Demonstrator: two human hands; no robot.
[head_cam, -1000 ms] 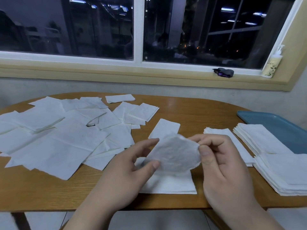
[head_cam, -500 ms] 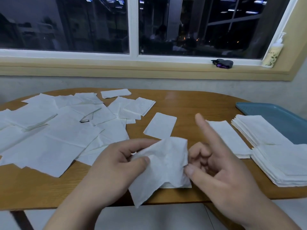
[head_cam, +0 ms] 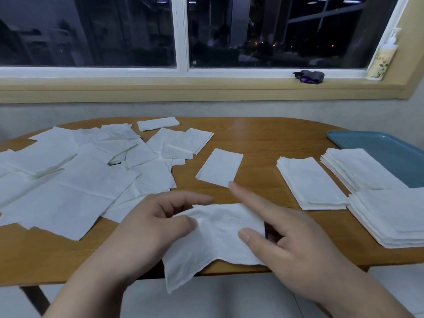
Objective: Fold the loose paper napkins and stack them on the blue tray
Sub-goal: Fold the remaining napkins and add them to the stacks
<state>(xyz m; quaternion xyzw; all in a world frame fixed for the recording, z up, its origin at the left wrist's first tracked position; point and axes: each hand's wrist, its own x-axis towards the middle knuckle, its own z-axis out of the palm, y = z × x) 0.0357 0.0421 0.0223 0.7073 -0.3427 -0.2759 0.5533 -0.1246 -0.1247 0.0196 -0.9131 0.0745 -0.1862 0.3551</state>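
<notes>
Step in hand: opening out one sheet for folding. The thin white crumpled paper napkin [head_cam: 218, 239] sits at the near edge of the oval wooden table [head_cam: 263, 138], one corner drooping below the edge. The left hand [head_cam: 149, 228] pinches its left side, thumb on top and fingers curled. The right hand [head_cam: 289, 246] has its thumb on the sheet's right part and lower fingers curled at that edge, apparently pinching; the index points straight out, touching nothing. Likely best move: slide the sheet fully onto the table, pull both sides gently apart to flatten it, match corners, then crease. The tissue looks flimsy and wrinkled, so a hard tug could tear it. The loose white paper napkins [head_cam: 80, 177] are spread on the left. Three stacks of folded white napkins [head_cam: 309, 182] sit right, two of them overlapping the flat blue plastic tray [head_cam: 378, 145], the third beside it on the wood.
</notes>
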